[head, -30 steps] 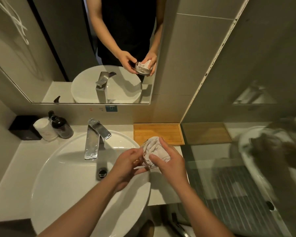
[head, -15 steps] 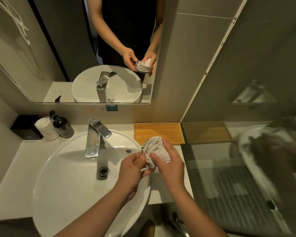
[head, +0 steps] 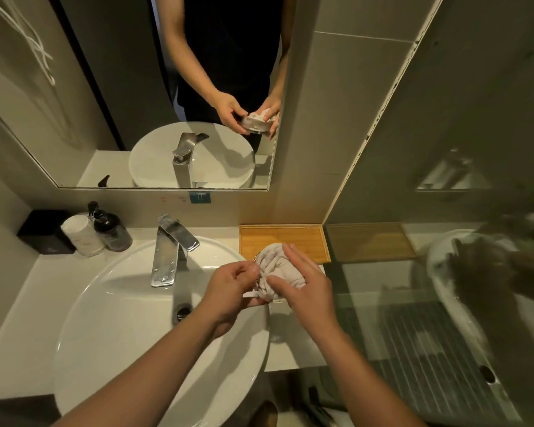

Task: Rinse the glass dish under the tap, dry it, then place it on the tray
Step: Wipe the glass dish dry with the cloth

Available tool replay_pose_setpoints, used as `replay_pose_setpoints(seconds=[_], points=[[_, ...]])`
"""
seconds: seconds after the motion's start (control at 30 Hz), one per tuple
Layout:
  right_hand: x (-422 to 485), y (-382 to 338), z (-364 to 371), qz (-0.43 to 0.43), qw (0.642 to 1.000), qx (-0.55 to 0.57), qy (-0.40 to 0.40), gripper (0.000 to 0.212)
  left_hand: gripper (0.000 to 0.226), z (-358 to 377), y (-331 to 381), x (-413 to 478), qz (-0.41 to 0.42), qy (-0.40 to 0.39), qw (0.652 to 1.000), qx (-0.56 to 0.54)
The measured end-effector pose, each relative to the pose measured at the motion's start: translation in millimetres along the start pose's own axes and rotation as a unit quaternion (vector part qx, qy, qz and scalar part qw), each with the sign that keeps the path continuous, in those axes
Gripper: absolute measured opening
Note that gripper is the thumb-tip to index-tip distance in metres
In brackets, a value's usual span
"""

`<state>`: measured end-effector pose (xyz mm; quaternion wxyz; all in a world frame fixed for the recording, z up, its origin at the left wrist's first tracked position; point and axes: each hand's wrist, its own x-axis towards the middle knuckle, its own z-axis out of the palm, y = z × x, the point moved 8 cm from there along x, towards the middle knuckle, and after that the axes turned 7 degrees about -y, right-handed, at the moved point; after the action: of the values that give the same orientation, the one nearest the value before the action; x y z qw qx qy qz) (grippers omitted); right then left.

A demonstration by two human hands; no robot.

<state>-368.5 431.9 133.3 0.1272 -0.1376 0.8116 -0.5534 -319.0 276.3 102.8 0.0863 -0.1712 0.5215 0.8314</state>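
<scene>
Both hands, left hand and right hand, clamped around cloth and hidden dish above sink rim; likely slippery, liable to drop and crack before tray.

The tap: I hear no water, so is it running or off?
Off. No stream falls from the tap spout into the basin.
</scene>
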Motion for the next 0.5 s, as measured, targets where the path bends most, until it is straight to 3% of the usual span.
replay_pose_setpoints(seconds=[0.1, 0.2, 0.43, 0.5], points=[[-12.1, 6.1, 9.3, 0.035, 0.994, 0.066, 0.08, 0.067, 0.028, 9.9, -22.4, -4.1, 0.033, 0.055, 0.994, -0.085], [-20.9, 9.3, 17.9, 0.054, 0.989, 0.083, 0.11, 0.068, 0.025, 12.8, -35.7, -9.8, 0.02, 0.07, 0.988, -0.139], [4.0, 4.2, 1.9, 0.027, 0.998, 0.003, -0.063, 0.068, 0.027, -11.9, 3.5, -0.9, -0.093, -0.06, 0.994, 0.021], [8.2, 0.5, -1.3, 0.02, 0.998, 0.003, -0.063, 0.067, 0.028, -10.8, 5.7, 0.8, -0.083, -0.055, 0.995, 0.015]])
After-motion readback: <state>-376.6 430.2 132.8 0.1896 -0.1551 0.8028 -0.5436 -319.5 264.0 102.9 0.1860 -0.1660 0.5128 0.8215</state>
